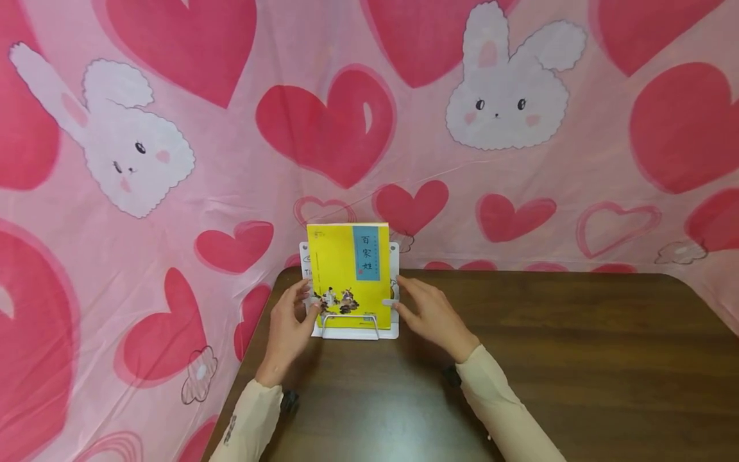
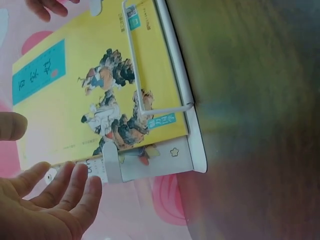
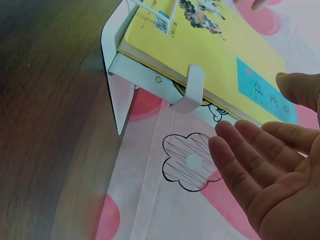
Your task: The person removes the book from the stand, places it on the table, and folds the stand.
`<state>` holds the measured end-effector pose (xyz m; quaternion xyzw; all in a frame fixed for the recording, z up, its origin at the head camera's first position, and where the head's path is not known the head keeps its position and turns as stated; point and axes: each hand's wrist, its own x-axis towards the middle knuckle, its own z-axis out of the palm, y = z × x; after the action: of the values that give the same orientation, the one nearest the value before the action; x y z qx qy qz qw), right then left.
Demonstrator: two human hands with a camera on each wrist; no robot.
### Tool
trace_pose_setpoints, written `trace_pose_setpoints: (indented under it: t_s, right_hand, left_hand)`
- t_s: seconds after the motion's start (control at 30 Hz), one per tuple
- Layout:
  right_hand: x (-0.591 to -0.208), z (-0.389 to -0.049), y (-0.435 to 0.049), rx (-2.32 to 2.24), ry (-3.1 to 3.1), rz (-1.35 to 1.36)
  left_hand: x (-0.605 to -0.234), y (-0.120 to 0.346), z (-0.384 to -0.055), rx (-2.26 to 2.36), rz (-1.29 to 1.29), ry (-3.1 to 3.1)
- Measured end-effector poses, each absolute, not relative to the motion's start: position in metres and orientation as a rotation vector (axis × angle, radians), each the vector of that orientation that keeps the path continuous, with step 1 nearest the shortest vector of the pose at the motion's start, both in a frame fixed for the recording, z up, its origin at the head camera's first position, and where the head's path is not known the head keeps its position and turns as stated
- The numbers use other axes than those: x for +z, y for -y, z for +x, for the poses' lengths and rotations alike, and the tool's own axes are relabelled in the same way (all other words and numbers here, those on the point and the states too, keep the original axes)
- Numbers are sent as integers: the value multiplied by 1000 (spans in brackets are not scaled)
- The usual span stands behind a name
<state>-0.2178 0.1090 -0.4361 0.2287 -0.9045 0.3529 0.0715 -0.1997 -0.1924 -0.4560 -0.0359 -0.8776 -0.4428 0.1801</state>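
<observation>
A yellow book (image 1: 340,263) with a blue title panel and a small painted scene stands on a white book stand (image 1: 388,332), leaning back. The stand's wire bar crosses the lower part of the cover, and a white side clip (image 3: 194,87) laps over its edge. My left hand (image 1: 292,324) is at the book's left side, its fingers relaxed and parted in the left wrist view. At the right side is my right hand (image 1: 430,313), fingers extended and palm facing the book in the right wrist view. Neither hand grips anything.
Book and stand are at the far left part of a dark wooden table (image 1: 554,346). Close behind hangs a pink cloth (image 1: 421,160) printed with hearts and rabbits, which also runs along the table's left side.
</observation>
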Motion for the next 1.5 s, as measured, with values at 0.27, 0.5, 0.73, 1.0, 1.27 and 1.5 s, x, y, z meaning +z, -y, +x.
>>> trace_pose_setpoints:
  t_s: [0.27, 0.5, 0.73, 1.0, 1.27, 1.5]
  right_hand:
    - [-438, -223, -100, 1076, 2677, 625]
    - [-440, -229, -89, 1121, 2626, 581]
    - [-439, -231, -83, 1169, 2625, 516]
    - [-440, -235, -79, 1280, 2573, 429]
    - [-443, -236, -76, 1370, 2507, 359]
    - [-444, -237, -72, 1494, 2477, 274]
  left_hand:
    - [-456, 193, -207, -1273, -45, 2451]
    - [-456, 190, -216, -1276, -11, 2459]
    - [-458, 193, -220, -1244, 7, 2435]
    - [-458, 192, -227, -1248, 18, 2424]
    - [-460, 191, -231, -1242, 26, 2427]
    - [-461, 192, -233, -1245, 40, 2450]
